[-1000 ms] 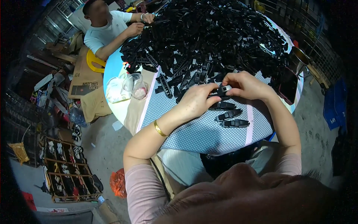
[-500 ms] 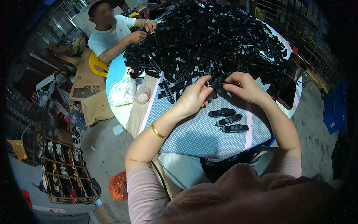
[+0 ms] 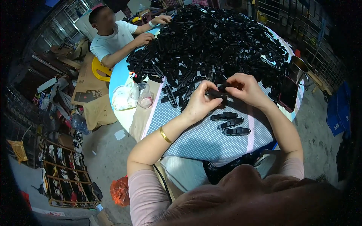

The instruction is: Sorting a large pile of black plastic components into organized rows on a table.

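My left hand (image 3: 200, 102) pinches a black plastic part (image 3: 216, 94) between thumb and fingers, just in front of the heap. Close beside it, my right hand (image 3: 246, 89) has its thumb and fingers closed on another dark piece at the same spot; whether the two pieces are joined I cannot tell. Below my hands, three similar black plastic parts (image 3: 230, 123) lie side by side on the patterned tablecloth (image 3: 188, 139). A large heap of black plastic parts (image 3: 215, 45) covers the far part of the table.
A person (image 3: 113, 39) sits at the far left with both hands at the heap's edge. Left of my hands are a white packet (image 3: 123, 98) and a clear plastic cup (image 3: 144, 98). To the right stand a metal cup (image 3: 299, 67) and a dark phone-like slab (image 3: 288, 93).
My hands have drawn closer together, and the black part in my left hand now shows more plainly. The other person's hands have shifted slightly along the heap.
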Demonstrator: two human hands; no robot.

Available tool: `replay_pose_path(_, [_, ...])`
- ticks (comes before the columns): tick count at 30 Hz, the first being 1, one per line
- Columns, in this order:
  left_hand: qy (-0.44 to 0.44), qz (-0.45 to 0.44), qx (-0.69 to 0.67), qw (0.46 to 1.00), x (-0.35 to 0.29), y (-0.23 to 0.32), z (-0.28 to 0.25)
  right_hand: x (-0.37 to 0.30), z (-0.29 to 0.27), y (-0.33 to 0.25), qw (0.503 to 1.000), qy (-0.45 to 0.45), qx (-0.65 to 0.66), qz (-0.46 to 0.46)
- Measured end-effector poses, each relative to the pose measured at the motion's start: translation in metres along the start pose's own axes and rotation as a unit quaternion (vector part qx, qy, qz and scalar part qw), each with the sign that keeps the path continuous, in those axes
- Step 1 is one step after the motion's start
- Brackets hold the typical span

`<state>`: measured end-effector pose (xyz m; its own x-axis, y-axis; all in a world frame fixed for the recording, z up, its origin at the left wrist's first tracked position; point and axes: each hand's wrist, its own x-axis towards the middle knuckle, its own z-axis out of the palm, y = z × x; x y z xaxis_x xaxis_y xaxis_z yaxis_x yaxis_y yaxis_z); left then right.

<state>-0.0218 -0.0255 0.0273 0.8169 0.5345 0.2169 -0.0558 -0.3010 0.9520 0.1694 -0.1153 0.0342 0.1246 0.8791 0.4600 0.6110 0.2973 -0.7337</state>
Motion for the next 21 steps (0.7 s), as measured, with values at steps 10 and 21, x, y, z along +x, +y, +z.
replay_pose_path(10, [0.022,0.084,0.337,0.938,-0.002,-0.008,-0.004,-0.001,-0.021,-0.011,0.967,-0.2,-0.147,-0.052])
replay_pose_path(21, [-0.002,0.107,0.355,0.929,-0.002,-0.013,-0.006,-0.003,-0.011,-0.006,0.942,-0.23,-0.233,-0.07])
